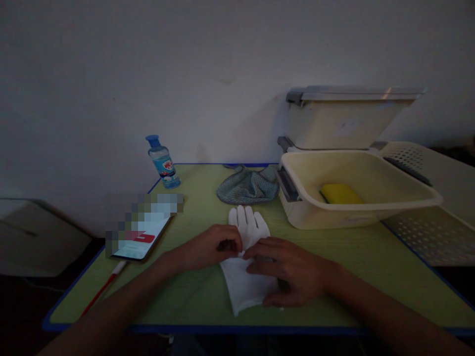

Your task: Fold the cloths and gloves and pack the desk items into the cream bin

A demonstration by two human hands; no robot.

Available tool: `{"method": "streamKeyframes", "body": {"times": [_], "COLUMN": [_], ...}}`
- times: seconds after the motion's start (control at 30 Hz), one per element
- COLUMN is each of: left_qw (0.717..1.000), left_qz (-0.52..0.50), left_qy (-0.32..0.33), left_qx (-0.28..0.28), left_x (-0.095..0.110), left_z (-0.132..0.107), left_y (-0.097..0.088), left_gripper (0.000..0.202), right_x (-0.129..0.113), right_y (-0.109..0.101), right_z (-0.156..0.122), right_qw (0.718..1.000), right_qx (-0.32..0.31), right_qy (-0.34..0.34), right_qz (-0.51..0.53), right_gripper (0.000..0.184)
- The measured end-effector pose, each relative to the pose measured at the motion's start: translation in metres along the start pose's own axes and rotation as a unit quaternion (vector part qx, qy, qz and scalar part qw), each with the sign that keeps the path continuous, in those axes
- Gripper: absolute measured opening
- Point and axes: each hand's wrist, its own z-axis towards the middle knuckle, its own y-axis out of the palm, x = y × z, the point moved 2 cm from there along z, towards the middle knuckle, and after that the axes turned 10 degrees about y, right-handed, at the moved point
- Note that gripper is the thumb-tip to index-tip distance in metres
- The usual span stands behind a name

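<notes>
White fabric glove (247, 283) lies on the table (178, 299), its finger end twd the grey cloth (248, 187). L hand (218, 244): fingers curled, tips at glove's middle; can't tell if pinching fabric. R hand (293, 272): fingers loosely spread, bent over glove. Prob. best w/ light, steady R pressure, avoiding bunching.

single view | head-worn | forward and down | close over table (185, 304) | facing wall (204, 64)

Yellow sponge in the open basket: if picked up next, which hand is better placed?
Probably the right hand: over the white glove, it sits nearer the basket and yellow sponge. The left hand lies farther, beyond the right one.
</notes>
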Motion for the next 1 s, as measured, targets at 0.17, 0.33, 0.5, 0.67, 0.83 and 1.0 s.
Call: {"method": "streamKeyframes", "body": {"times": [0.17, 0.33, 0.5, 0.67, 0.83, 1.0], "left_qw": [1.000, 1.000, 1.000, 1.000, 1.000, 0.999], "left_qz": [0.001, 0.006, 0.013, 0.005, 0.015, 0.048], "left_qy": [0.012, 0.014, 0.008, -0.020, -0.012, 0.020], "left_qx": [0.000, -0.001, -0.001, -0.003, -0.012, -0.015], "left_x": [0.000, 0.000, 0.000, -0.001, 0.001, 0.006], "left_z": [0.000, 0.000, 0.001, 0.002, 0.001, 0.002], "left_y": [0.000, 0.000, 0.000, 0.001, 0.000, 0.002], "left_gripper": [0.011, 0.013, 0.010, 0.008, 0.008, 0.011], "right_x": [-0.002, -0.006, -0.016, -0.019, -0.012, -0.002], "right_y": [-0.003, -0.008, -0.011, -0.010, -0.005, -0.001], "right_z": [0.000, 0.001, -0.001, -0.005, -0.004, 0.001], "right_qw": [1.000, 0.998, 0.996, 0.996, 0.997, 0.998], "right_qx": [-0.021, -0.054, -0.074, -0.062, -0.049, -0.045], "right_qy": [0.016, 0.031, 0.051, 0.051, 0.040, 0.030], "right_qz": [0.010, 0.005, -0.010, -0.032, -0.047, -0.038], "right_gripper": [0.051, 0.050, 0.042, 0.041, 0.036, 0.034]}}
